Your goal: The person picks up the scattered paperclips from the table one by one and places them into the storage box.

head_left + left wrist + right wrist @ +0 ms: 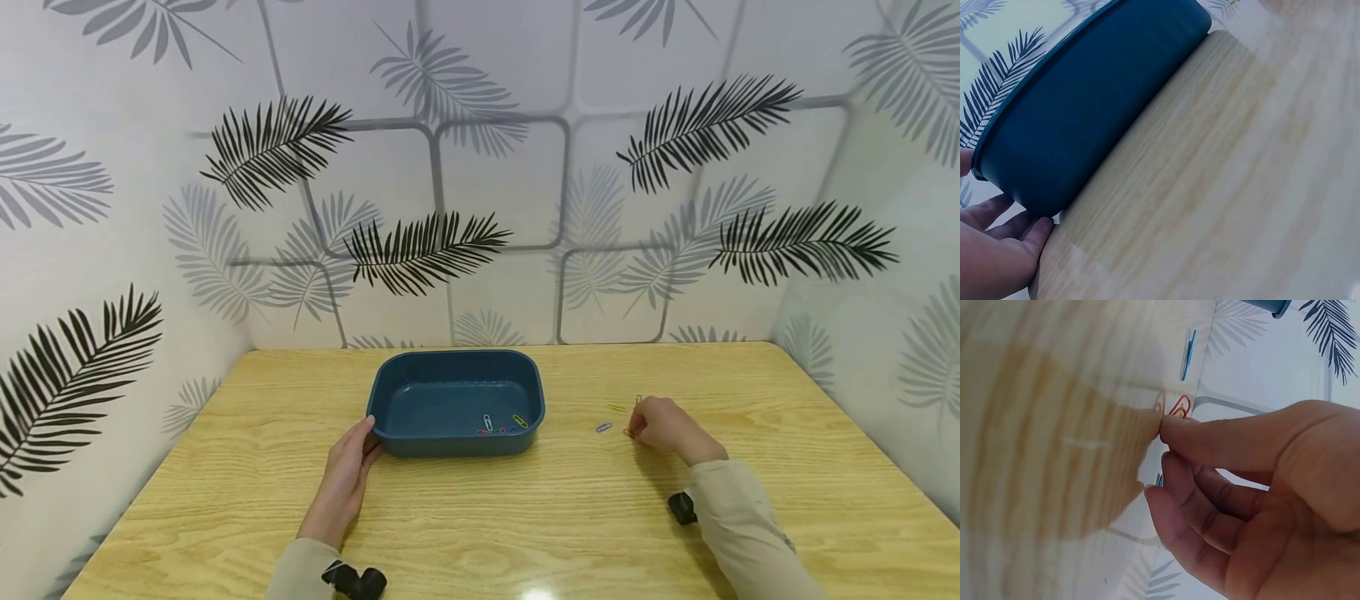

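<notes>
A dark blue plastic tub [453, 447] sits on the table, and my left hand [347, 477] holds its near left corner. In the left wrist view the thumb is up at the rim, with fingers against the lower wall of the tub [1085, 106]. Right of the tub, my right hand [670, 430] pinches a red paper clip [1180, 405] at the tabletop between thumb and forefinger. A yellow paper clip [617, 407], a purple paper clip [603, 427] and a pale green one [639, 399] lie close by.
Several paper clips lie inside the tub, among them a white clip [487, 422] and a yellow clip [521, 422]. The wooden table [480, 525] meets leaf-patterned walls [510, 300] at the back and sides. Black wrist cameras sit on both sleeves.
</notes>
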`<state>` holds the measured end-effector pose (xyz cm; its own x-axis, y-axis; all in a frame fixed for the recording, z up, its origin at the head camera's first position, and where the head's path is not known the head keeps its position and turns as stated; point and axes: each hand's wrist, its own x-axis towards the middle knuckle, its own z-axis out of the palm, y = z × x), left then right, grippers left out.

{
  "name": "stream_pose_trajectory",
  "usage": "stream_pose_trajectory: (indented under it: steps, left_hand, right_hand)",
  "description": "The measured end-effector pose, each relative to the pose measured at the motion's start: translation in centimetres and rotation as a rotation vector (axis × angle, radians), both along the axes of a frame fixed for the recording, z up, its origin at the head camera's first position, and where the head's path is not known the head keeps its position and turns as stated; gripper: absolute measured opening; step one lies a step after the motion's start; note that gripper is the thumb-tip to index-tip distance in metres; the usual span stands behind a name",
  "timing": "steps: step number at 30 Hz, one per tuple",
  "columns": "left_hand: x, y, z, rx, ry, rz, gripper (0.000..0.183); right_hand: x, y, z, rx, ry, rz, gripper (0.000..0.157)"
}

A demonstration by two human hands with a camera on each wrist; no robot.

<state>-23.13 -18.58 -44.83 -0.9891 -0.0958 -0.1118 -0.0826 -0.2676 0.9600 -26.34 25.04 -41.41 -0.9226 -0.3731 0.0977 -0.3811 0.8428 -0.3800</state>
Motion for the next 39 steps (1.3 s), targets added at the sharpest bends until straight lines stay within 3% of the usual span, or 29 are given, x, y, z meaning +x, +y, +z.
stream_pose_trajectory:
  steps: [15,24,31,39]
  left_hand:
    - [0.24,-0.1,-0.02,0.001,0.007,-0.01,0.056]
    - [0.07,-0.05,-0.12,0.005,0.009,-0.007,0.056]
    - [0.0,0.02,-0.07,-0.004,0.011,-0.006,0.057]
    - [0.04,0.04,0.0,-0.012,0.007,-0.001,0.055]
  right_hand:
    - [-0.21,0.0,-0.1,-0.065,-0.063,-0.005,0.006]
    - [-0.32,-0.14,-0.19,-0.055,-0.041,0.01,0.011]
    - [-0.6,-0.03,-0.36,-0.09,-0.036,0.009,0.002]
    - [-0.53,-0.24,-0.2,-0.128,-0.06,0.012,0.011]
